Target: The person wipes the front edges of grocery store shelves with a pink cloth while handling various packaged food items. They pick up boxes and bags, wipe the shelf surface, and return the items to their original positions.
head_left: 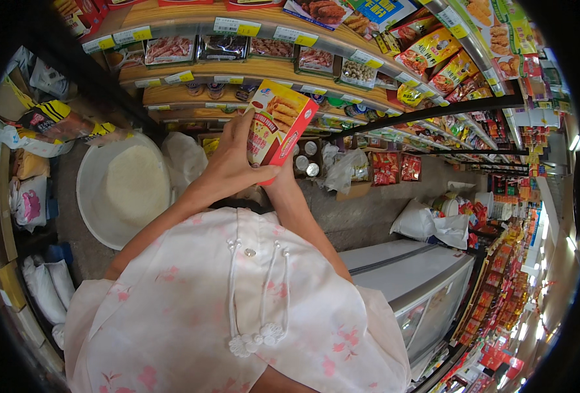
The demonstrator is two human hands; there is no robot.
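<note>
A red and yellow cardboard box of fried powder mix (282,123) is tilted in front of my chest, before the shelves. My left hand (233,154) grips its left side, with fingers along the upper left edge and the thumb across the lower front. Beneath the box's bottom end, my right hand (282,172) supports it; its fingers are mostly hidden behind the box. Wooden store shelves (270,73) with price tags hold trays of dried goods (222,47) and, at the upper right, seasoning packets (430,49).
On the floor at the left stands a large white tub (86,196) of pale grains. Cans (302,163), plastic bags and an open carton (354,190) sit below the shelves. A chest freezer (408,265) is at the right, near white sacks (414,219).
</note>
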